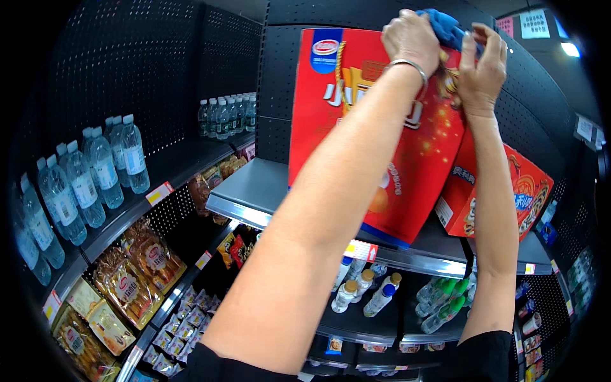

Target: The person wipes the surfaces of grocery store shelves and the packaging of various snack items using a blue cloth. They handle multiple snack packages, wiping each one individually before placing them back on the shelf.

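Both arms reach up to the top of a large red gift box, which stands upright on the grey shelf and has a gold cord on its front. A bunched blue cloth lies at the box's upper edge, between my hands. My left hand, with a bangle at the wrist, is closed on the cloth's left end. My right hand has its fingers curled round the cloth's right end. My left forearm covers part of the box's front. A second red box leans at a tilt to the right, partly behind my right forearm.
Clear water bottles line the left shelf, with more bottles farther back. Packaged bread and small wrapped snacks fill the levels below. Small bottles and green-capped bottles stand under the grey shelf.
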Motion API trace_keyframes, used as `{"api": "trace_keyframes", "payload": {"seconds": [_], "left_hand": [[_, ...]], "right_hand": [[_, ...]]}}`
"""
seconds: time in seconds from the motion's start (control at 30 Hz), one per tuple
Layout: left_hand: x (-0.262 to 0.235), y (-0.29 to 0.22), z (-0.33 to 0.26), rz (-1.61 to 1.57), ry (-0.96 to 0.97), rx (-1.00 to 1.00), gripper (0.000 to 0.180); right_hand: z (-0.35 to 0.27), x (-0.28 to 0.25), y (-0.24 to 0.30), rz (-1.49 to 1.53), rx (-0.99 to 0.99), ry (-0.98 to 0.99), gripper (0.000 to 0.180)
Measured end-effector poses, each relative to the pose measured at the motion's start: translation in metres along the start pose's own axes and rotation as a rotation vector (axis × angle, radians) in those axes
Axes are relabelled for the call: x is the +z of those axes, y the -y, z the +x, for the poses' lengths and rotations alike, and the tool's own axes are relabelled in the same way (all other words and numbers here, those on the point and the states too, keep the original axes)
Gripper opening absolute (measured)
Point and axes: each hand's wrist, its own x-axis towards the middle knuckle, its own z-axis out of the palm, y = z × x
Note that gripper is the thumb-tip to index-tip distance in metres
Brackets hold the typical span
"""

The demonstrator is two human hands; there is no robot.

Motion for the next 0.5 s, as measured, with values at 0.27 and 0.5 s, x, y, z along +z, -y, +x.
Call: {"api": "trace_keyframes", "payload": {"seconds": [0.27, 0.5], "left_hand": [[-0.009, 0.061, 0.063, -0.569, 0.041, 0.072, 0.028], [-0.132, 0.109, 0.065, 0.046, -0.379, -0.108, 0.040]], "right_hand": [[-0.034, -0.004, -0.011, -0.269, 0.114, 0.377, 0.048], [-0.036, -0.017, -0.031, -0.082, 0.142, 0.479, 0.046]]}}
